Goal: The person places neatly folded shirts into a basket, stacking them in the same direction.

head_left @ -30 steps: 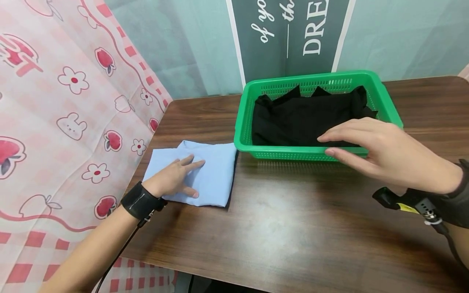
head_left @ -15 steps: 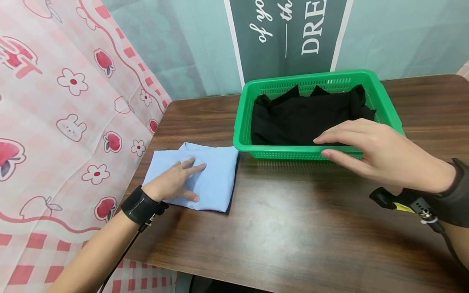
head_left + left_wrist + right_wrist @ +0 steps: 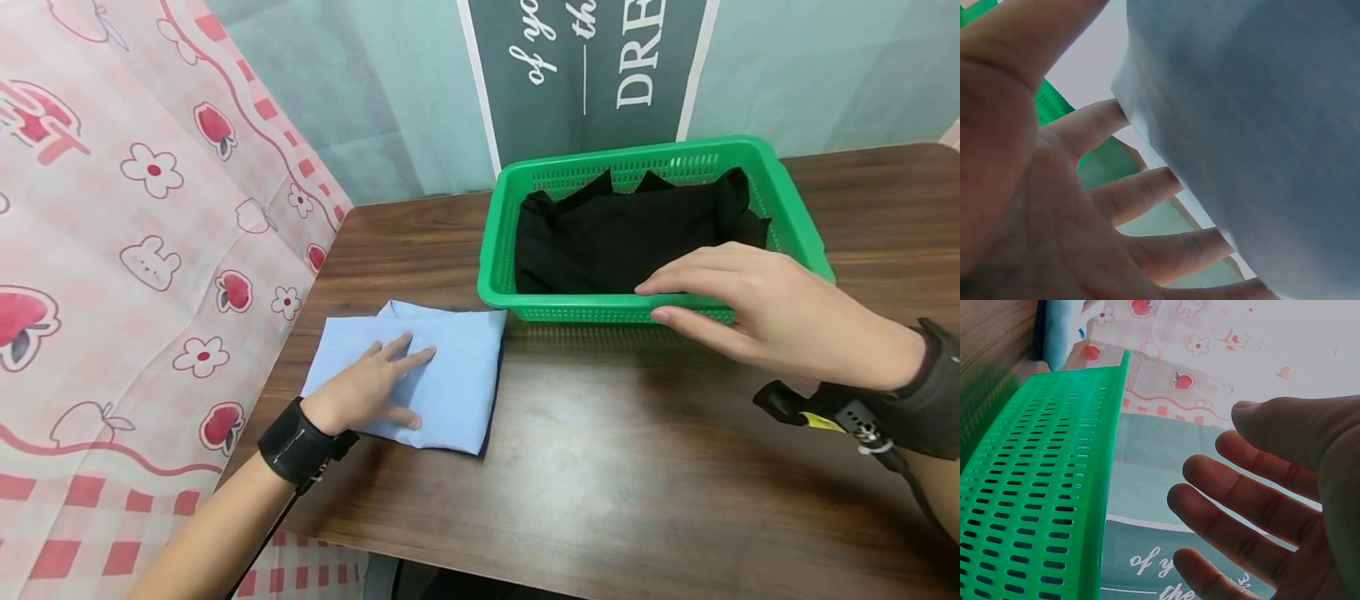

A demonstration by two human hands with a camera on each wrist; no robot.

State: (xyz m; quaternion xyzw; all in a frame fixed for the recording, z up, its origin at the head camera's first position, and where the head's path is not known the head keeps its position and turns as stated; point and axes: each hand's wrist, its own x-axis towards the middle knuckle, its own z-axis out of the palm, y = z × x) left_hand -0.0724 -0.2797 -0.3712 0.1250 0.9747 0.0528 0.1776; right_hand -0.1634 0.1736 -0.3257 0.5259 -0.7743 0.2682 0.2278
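A folded light blue cloth [image 3: 457, 367] lies on the left part of the table, and a darker layer shows along its right edge. My left hand [image 3: 367, 387] rests on it with the fingers spread; in the left wrist view its fingertips touch the pale blue fabric [image 3: 1254, 125]. On the right, my right hand [image 3: 772, 308] hovers by the front rim of a green plastic basket [image 3: 585, 308], its fingers loosely extended. The right wrist view shows those fingers apart from the basket wall [image 3: 1041, 487], holding nothing. Black fabric [image 3: 630, 237] lies bunched inside the basket.
The brown wooden table [image 3: 600, 475] extends in front of the basket. A pink-patterned curtain [image 3: 150, 250] hangs along its left side, and a teal cloth with lettering [image 3: 592, 75] hangs behind. Both wrists wear black bands with cables.
The blue cloth has slid a little rightward and toward the front edge, along with my left hand. My right hand has drifted slightly left. Basket and black fabric look nearly unchanged.
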